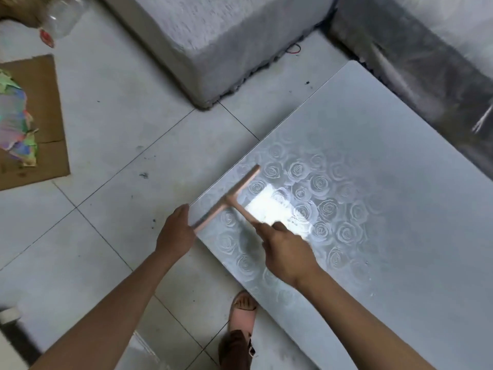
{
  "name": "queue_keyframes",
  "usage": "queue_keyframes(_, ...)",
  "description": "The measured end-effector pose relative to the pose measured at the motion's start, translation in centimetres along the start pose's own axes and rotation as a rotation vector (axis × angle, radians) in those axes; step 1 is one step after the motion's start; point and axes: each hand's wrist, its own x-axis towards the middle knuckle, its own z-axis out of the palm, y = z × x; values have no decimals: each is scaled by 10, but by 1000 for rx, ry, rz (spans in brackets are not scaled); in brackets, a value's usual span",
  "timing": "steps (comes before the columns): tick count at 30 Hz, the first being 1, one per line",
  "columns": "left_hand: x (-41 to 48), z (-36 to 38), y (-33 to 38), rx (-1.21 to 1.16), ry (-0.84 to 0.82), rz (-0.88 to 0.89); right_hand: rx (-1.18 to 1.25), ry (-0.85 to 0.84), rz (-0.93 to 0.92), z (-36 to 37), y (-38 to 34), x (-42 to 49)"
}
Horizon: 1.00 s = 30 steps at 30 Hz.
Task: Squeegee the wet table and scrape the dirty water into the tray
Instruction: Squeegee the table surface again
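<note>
A pink T-shaped squeegee (234, 192) lies with its blade on the glossy rose-patterned table (373, 182), close to the table's left edge and roughly parallel to it. My right hand (285, 252) grips the squeegee's handle from the near side. My left hand (177, 228) is at the table's left edge, right by the near end of the blade; its fingers are hidden, so its hold is unclear. A bright reflection sits on the tabletop just right of the handle. No tray is in view.
A grey upholstered block (213, 44) stands beyond the table, and a dark seat (426, 76) runs along its far right side. Cardboard (45, 108) with coloured paper and a clear plastic bottle (64, 17) lie on the tiled floor at left. A sandalled foot (242, 313) stands below the table.
</note>
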Motion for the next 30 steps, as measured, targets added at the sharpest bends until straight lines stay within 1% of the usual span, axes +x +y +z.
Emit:
queue_keyframes(4, 11, 4, 5, 4, -8, -38, -35, -31, 60, -6, 24, -50)
queue_keyframes(6, 14, 5, 6, -26, 13, -60, -55, -54, 116, -17, 27, -65)
queue_keyframes(7, 16, 4, 4, -36, 18, -64, -79, -56, 116, -23, 23, -67)
queue_keyframes(9, 19, 0, -1, -69, 12, -78, -120, -38, 74, -34, 7, -54)
queue_keyframes(12, 25, -7, -7, -162, 6, -116, -135, -20, 15, -41, -29, -11)
queue_keyframes(14, 29, -10, -7, -156, 8, -105, -170, -33, -9, -37, -49, 17)
queue_keyframes(16, 33, -10, -9, -119, 8, -95, -194, -32, -10, -34, -58, 30)
queue_keyframes(18, 34, -9, -8, -47, -3, -71, -188, -38, 10, -31, -51, 21)
queue_keyframes(20, 31, -8, -7, 75, -34, -32, -184, -58, 45, -28, -32, -3)
queue_keyframes(23, 25, -5, -2, 311, -44, 54, -223, -80, 156, -33, 3, -47)
queue_keyframes(25, 22, -4, -1, 385, -47, 72, -272, -92, 201, -42, 11, -65)
queue_keyframes(28, 24, -4, 1, 407, -58, 68, -269, -79, 122, -55, -6, -52)
queue_keyframes(30, 26, -7, -2, 420, -72, 69, -214, -36, 11, -57, -36, -18)
